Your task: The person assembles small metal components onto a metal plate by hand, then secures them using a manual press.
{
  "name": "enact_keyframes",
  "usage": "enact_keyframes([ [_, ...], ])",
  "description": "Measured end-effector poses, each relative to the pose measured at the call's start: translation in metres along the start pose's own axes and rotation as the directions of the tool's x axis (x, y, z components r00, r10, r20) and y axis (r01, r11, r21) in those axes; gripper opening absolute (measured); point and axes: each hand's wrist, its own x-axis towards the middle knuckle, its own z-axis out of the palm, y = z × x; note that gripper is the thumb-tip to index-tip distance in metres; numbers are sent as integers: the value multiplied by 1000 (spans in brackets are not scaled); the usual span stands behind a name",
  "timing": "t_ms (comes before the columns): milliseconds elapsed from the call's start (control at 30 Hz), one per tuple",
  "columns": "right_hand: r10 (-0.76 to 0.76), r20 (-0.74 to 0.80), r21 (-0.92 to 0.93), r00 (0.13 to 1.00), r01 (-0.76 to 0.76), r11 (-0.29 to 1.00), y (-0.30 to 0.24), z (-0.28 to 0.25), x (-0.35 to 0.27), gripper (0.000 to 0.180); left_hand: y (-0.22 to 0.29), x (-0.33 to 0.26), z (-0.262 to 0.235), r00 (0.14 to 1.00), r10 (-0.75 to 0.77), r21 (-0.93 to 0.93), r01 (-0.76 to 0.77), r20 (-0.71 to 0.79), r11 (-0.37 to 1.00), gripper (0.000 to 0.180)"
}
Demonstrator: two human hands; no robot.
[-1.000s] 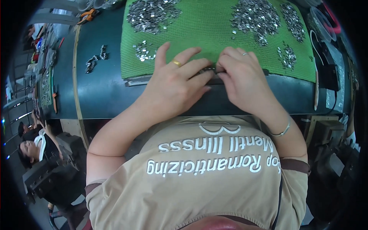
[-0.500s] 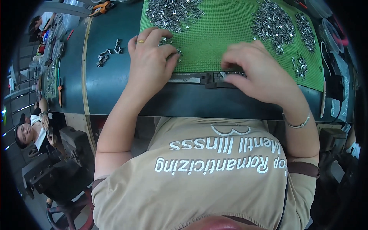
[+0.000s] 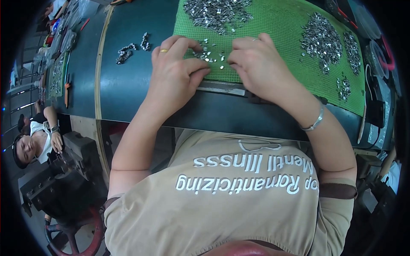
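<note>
My left hand point(image 3: 177, 72) and my right hand point(image 3: 258, 64) rest side by side on the near edge of a green mesh mat point(image 3: 282, 30). Between their fingertips lies a small scatter of tiny silver metal pieces point(image 3: 209, 53). The fingers of both hands curl down onto the mat at this scatter; whether any piece is pinched is hidden. A metal strip point(image 3: 222, 88) lies along the mat's near edge under the hands. A large pile of the same silver pieces point(image 3: 215, 10) sits farther back.
More silver piles point(image 3: 322, 40) lie on the mat's right side. A small heap of metal parts point(image 3: 128, 51) sits on the dark green table point(image 3: 124, 94) to the left. A person point(image 3: 32, 141) sits by a black machine point(image 3: 64, 175) at lower left.
The view has shifted, so mat and hands sit further right. My right hand has left the metal strip and joined the left at the scattered pieces.
</note>
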Motion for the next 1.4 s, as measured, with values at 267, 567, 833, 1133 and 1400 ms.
enact_keyframes([
  [267,21,10,204,1000,-23,979,10,-1,8,7,-2,0,0,999,33,-40,-33,10,999,9],
  [567,106,79,-26,991,-105,994,-10,5,11,5,12,7,0,999,13,15,-13,35,1000,11],
  [833,148,-70,243,986,-127,962,15,-39,-60,11,70,27,23,985,167,-340,-144,38,929,14],
  [1133,201,-251,71,947,-189,979,2,-31,-110,12,80,36,41,963,231,-350,-170,139,921,17],
  [1400,192,-182,32,964,-189,981,4,-41,-104,14,86,13,26,936,343,-88,-336,77,938,30],
])
